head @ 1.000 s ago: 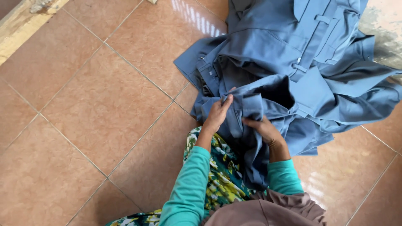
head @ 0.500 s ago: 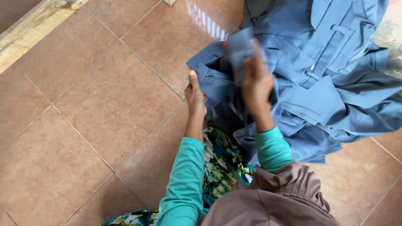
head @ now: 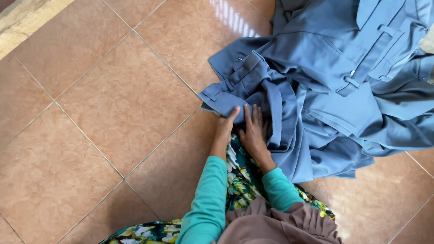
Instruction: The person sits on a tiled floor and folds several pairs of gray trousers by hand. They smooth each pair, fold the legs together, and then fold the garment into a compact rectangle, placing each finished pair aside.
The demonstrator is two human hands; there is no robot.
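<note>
Both hands (head: 242,128) flat, seemingly pressing blue trousers (head: 316,90).

Blue trousers pile (head: 343,86) cut off by top and right edges.

Both hands flat on blue garment, tiled floor.
Left hand (head: 224,128) and right hand (head: 254,131) lie side by side, fingers extended, pressing the waistband edge of the blue trousers (head: 253,86); more blue garments (head: 361,68) heaped to the right on the floor tiles (head: 113,99). Teal sleeves (head: 205,199) visible.
</note>
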